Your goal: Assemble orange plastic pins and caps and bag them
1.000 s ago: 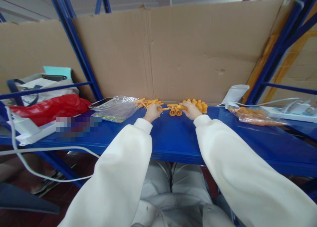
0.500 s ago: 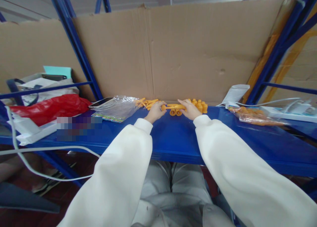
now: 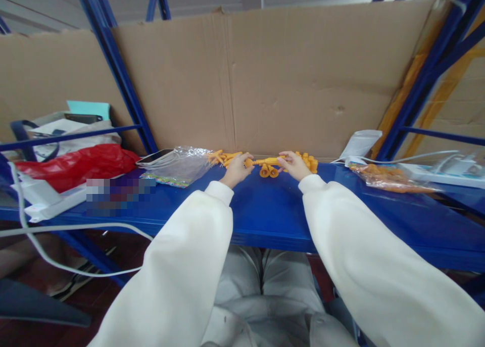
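On the blue shelf, my left hand [image 3: 237,170] has its fingers closed on a small orange plastic piece with a rounded end [image 3: 248,162]. My right hand [image 3: 295,165] is curled with thumb and fingertips close together at the right end of a slim orange part [image 3: 267,161]; what they pinch is too small to make out. Two orange cup-shaped pieces [image 3: 269,171] lie between the hands, their round openings facing me. Behind my right hand is a cluster of knobbly orange pieces [image 3: 311,162]. Thin branching orange pieces [image 3: 216,157] lie beyond my left hand.
A clear plastic bag [image 3: 185,167] and a phone-like device [image 3: 155,157] lie to the left, near a red bag [image 3: 79,162] and a white power strip [image 3: 60,203]. A bag of orange pieces [image 3: 390,177] sits right. Cardboard [image 3: 280,79] stands behind the shelf.
My right hand has shifted slightly to the right and its fingers have curled in, showing more of the slim orange part. The left hand has stayed almost in place.
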